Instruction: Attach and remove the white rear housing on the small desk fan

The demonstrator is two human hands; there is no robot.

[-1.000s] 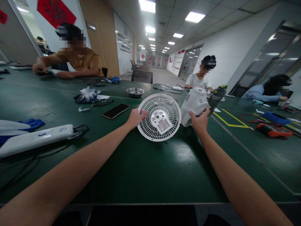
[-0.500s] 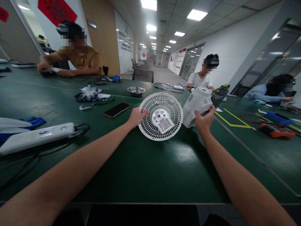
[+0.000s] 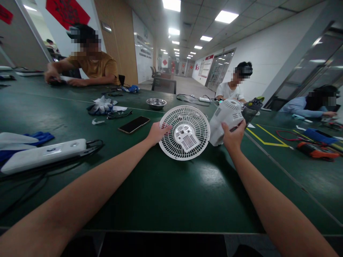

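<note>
My left hand (image 3: 157, 133) grips the left rim of a round white fan grille (image 3: 184, 132), its thumb lying over the slats. The grille is tilted up facing me, with a vented motor cover at its centre. To its right, my right hand (image 3: 233, 135) is closed around a white plastic housing (image 3: 223, 117) with vent slots near its top. The housing leans to the right, close beside the grille's edge; whether they touch I cannot tell. Behind the housing's right side shows a dark transparent container (image 3: 252, 110) with a yellow-green top.
On the green table (image 3: 171, 200) lie a phone (image 3: 134, 125), a steel bowl (image 3: 156, 103), gloves (image 3: 100, 106) and a white power strip (image 3: 45, 154) with cables at left. An orange multimeter (image 3: 317, 151) lies at right. Several people sit around the table.
My view has shifted very slightly. Both hands keep their grips, and the grille and housing stay nearly where they were.
</note>
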